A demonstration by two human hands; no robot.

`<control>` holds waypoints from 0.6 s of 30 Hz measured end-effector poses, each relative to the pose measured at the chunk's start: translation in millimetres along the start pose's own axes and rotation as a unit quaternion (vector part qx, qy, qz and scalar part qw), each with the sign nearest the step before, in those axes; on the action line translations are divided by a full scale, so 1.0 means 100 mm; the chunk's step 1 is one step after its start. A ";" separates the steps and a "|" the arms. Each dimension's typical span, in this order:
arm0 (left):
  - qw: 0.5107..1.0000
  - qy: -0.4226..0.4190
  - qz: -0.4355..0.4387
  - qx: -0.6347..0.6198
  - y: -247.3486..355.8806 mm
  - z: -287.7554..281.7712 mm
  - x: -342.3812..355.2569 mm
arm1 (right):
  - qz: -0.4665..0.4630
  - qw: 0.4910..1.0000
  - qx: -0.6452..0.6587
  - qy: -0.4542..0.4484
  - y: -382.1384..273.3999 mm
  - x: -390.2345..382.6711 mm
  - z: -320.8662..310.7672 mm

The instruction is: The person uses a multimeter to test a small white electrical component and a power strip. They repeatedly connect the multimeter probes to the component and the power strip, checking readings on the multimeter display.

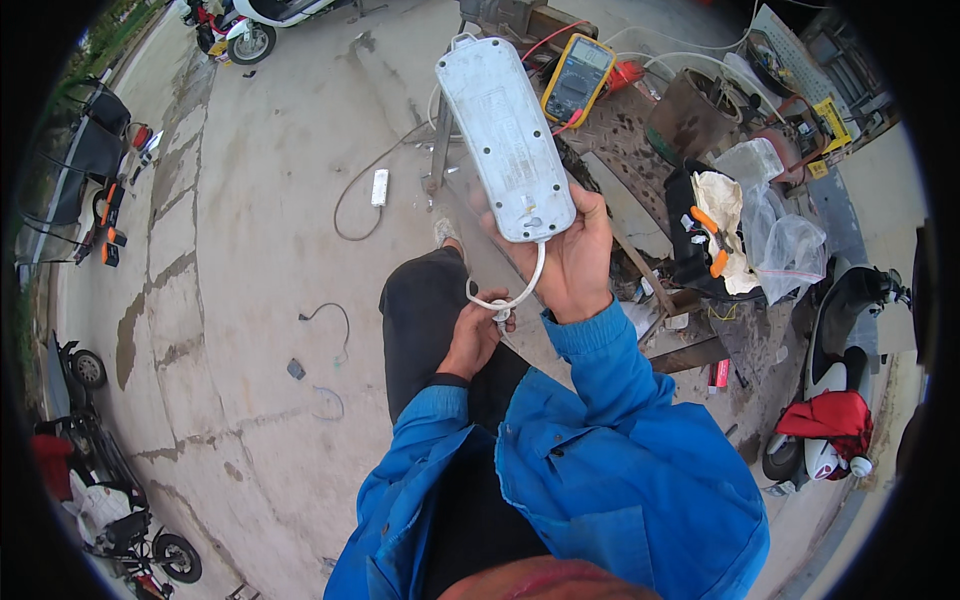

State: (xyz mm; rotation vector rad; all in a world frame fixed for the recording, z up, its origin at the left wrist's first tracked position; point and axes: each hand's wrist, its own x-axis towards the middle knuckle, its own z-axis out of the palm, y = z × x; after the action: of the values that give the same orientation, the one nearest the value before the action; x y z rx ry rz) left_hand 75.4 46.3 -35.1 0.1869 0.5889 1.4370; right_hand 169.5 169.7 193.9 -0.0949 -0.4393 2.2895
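Observation:
A long white power strip [508, 135] is held up in front of me, its screwed underside facing me. My right hand [572, 250] grips its near end from beneath, with the thumb along the right edge and fingertips showing at the left. From that end a white cord [538, 272] loops down to my left hand [474, 338]. The fingers of my left hand are closed around the cord, near a small white piece that may be its plug and is partly hidden.
On the workbench at right are a yellow multimeter [578, 78], a rusty metal cylinder [693, 115], orange-handled pliers [712, 240] and clear plastic bags [790, 240]. A small white extension socket [380, 187] lies on the concrete floor with its cable. Scooters stand around the edges.

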 end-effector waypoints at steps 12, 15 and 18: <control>1.000 0.000 0.009 0.008 0.03 0.05 0.01 | -0.004 0.999 -0.027 0.022 0.06 0.05 0.01; 1.000 0.005 0.007 0.004 0.02 0.05 0.01 | 0.001 1.000 -0.016 0.013 0.08 0.06 -0.01; 1.000 -0.002 0.010 0.006 0.02 0.03 0.02 | 0.004 1.000 -0.015 0.011 0.09 0.07 -0.02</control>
State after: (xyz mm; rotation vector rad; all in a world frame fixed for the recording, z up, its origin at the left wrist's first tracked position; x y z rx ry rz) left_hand 74.8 48.9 -31.7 0.2046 0.5940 1.4527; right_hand 159.1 169.5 189.7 -0.1365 -0.4619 2.2882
